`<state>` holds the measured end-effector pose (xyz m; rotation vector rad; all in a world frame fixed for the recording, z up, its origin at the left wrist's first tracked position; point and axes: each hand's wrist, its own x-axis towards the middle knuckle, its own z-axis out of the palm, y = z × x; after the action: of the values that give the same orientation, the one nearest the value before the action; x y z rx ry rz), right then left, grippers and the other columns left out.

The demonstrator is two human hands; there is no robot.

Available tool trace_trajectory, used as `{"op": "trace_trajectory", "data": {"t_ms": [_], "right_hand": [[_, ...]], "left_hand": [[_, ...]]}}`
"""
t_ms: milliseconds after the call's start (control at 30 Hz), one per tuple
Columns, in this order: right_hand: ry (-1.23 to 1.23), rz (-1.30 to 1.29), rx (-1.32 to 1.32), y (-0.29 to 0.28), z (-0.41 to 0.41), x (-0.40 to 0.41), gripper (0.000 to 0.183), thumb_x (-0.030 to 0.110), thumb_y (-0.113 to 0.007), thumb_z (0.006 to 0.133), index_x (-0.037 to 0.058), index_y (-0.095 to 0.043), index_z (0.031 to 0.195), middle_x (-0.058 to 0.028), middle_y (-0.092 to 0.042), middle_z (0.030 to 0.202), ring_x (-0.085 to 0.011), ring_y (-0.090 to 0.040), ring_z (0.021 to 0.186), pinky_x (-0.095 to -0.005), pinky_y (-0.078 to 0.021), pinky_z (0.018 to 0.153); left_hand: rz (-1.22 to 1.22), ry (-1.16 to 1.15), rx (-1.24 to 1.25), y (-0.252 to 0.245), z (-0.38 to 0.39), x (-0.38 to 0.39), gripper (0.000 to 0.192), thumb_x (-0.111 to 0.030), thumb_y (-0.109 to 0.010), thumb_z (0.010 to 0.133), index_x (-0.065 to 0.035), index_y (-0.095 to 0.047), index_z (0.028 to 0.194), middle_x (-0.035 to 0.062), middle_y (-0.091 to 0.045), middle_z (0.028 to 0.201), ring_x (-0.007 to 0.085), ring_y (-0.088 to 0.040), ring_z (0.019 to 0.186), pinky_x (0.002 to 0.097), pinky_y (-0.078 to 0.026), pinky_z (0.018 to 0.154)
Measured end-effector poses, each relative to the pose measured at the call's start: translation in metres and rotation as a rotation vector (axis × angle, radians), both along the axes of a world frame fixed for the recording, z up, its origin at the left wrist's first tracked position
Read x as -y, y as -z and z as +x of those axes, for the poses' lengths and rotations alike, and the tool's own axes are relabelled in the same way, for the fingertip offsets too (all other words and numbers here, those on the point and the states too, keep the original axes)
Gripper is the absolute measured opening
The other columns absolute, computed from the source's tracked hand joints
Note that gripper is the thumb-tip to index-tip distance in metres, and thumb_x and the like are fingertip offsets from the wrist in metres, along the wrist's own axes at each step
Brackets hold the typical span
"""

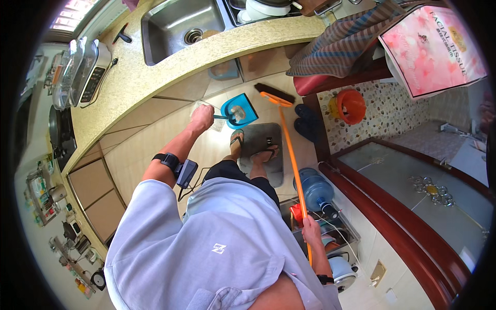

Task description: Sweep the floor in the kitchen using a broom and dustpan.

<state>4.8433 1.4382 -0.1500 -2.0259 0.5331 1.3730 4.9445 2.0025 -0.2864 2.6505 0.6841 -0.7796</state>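
My left hand (203, 117) is closed around the handle of a blue dustpan (245, 99). Pale debris (237, 113) lies in its pan. Something clear, perhaps plastic (218, 124), shows beside and partly behind that hand; whether it is held I cannot tell. In my right hand (311, 229) is the orange pole of a broom (288, 143), gripped near its upper end. The broom's dark-bristled head (276, 95) is at the floor, right of the dustpan and apart from it.
My feet in flip-flops are by a grey floor mat (259, 155). Dark slippers (304, 128) and an orange bucket (350, 106) stand to the right. A blue water bottle (313, 186) is close to the pole. Ahead runs a counter (128, 81) with a steel sink (166, 31).
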Motion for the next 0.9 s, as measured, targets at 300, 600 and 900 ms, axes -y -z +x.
{"op": "trace_trajectory", "data": {"t_ms": [300, 600, 900], "right_hand": [[0.142, 0.125, -0.123, 0.029, -0.04, -0.02, 0.028, 0.036, -0.044, 0.1, 0.0115, -0.058, 0.101, -0.0009, -0.049, 0.056, -0.0104, -0.044, 0.04, -0.0281, -0.0379, 0.035], [0.145, 0.17, -0.21, -0.007, -0.054, 0.007, 0.03, 0.028, -0.047, 0.099, 0.0045, -0.059, 0.114, -0.0028, -0.054, 0.065, -0.012, -0.05, 0.048, -0.0285, -0.0421, 0.042], [0.062, 0.044, -0.029, 0.011, -0.062, -0.013, 0.028, 0.032, -0.046, 0.098, 0.0064, -0.056, 0.091, -0.0035, -0.049, 0.056, -0.0132, -0.047, 0.041, -0.0316, -0.0384, 0.035]], "left_hand": [[0.019, 0.121, -0.011, 0.017, -0.002, -0.003, 0.016, -0.004, -0.055, 0.078, 0.0001, -0.068, 0.087, 0.0255, -0.067, 0.093, 0.0405, -0.067, 0.088, 0.0469, -0.055, 0.078], [0.011, 0.028, -0.078, 0.007, -0.008, -0.004, 0.019, -0.004, -0.055, 0.08, 0.0023, -0.069, 0.092, 0.0268, -0.067, 0.097, 0.041, -0.067, 0.091, 0.0458, -0.056, 0.079], [-0.001, 0.077, -0.015, 0.01, -0.013, 0.001, 0.019, -0.006, -0.052, 0.082, 0.002, -0.068, 0.089, 0.027, -0.067, 0.094, 0.0421, -0.066, 0.089, 0.0473, -0.055, 0.079]]}}
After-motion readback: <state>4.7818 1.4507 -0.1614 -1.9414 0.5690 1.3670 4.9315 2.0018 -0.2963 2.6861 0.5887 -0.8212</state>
